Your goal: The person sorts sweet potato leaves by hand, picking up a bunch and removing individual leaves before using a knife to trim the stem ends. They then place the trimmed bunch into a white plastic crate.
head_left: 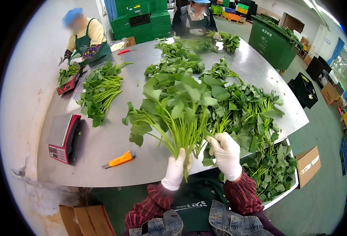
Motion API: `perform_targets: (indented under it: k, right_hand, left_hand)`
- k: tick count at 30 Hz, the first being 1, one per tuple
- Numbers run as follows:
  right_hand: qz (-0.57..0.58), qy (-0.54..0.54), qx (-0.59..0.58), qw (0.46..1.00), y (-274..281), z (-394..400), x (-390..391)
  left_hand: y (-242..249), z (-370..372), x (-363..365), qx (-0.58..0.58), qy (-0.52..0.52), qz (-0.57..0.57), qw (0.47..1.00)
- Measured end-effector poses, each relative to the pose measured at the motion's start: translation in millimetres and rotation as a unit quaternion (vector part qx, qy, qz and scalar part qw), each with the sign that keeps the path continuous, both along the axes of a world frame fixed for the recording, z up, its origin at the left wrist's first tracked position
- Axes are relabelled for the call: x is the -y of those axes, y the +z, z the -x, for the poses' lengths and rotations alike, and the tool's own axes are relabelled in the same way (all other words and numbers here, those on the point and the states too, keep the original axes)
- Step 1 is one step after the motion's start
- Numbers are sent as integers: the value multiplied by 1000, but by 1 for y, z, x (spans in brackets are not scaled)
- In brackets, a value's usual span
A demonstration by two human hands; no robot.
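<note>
On the far left of the brushed steel table [114, 133], a red-and-grey weighing scale [63, 137] sits near the edge, and an orange-handled utility knife [120, 159] lies just to its right, apart from both hands.

The left hand [176, 170], in a white glove, is clenched around the lower stems of a bunch of green leafy stalks [173, 110]. The bunch stands nearly upright out of this fist, its long axis running from the stem ends just below the hand up and slightly away from the person. The leaves fan out wide above the table, with some stalks leaning off to the left. So the bunch lies directly above and beyond the grip, and the left hand is the one carrying it.

The right hand [226, 155], also in a white glove, sits just beside the left one and a little higher. Its fingers are curled against the right side of the same stems, touching the bunch rather than bearing it; how firmly it grips I cannot tell.

To the right, a loose heap of green leaves [252, 114] covers the table, and a white tray of more greens [275, 169] sits at the table's right edge.
</note>
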State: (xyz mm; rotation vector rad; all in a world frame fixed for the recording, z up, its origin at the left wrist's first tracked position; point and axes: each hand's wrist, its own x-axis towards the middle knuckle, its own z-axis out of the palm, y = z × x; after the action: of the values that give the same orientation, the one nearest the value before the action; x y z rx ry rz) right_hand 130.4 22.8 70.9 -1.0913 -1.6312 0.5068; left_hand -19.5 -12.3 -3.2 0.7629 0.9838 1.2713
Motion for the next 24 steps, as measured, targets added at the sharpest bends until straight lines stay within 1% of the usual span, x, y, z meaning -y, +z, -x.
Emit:
perform_targets:
  k: [2,3,4,6,7,8,10,11,12,14,16,17,18,19,20,22,23,24]
  right_hand:
    - [90,5,49,995,-2,-15,12]
    - [151,14,90,984,-3,-22,19]
    - [152,14,91,984,-7,-29,23]
    - [213,108,205,949,-18,-44,30]
    - [206,140,233,940,-24,-50,30]
    - [208,138,233,940,-29,-51,30]
    - [98,38,268,958,-32,-49,30]
    - [126,-7,249,960,-11,-39,27]
    - [121,-71,238,961,1,-30,22]
    - [-8,-14,234,972,-6,-19,11]
    - [-59,42,308,949,-29,-9,8]
    - [-36,94,349,932,-43,-8,8]
    - [-40,116,277,953,-45,-4,15]
    - [-37,152,293,943,-42,-4,23]
    - [-33,190,309,931,-37,-4,31]
    - [-37,225,329,916,-35,-18,43]
    - [12,212,359,909,-28,-30,48]
    - [-25,167,363,916,-30,-52,49]
  left_hand:
    - [5,4,-5,43,16,27,999]
    - [9,4,-7,85,42,31,995]
    - [8,5,-9,86,42,33,995]
    - [6,9,-12,128,68,10,989]
    - [6,10,-13,140,75,7,987]
    - [5,10,-13,141,73,8,987]
    - [4,8,-12,123,70,2,990]
    - [6,5,-11,116,72,7,991]
    - [7,1,-9,115,64,7,991]
    - [7,-3,-3,54,38,17,998]
    - [18,-7,1,47,24,8,999]
    - [21,-7,3,43,35,20,998]
    - [22,-6,4,40,48,33,998]
    - [18,-5,2,51,79,24,995]
    - [17,-3,3,45,85,10,995]
    - [11,9,-5,99,123,-1,987]
    - [14,20,-9,121,153,-12,981]
    - [13,36,-15,146,177,-21,973]
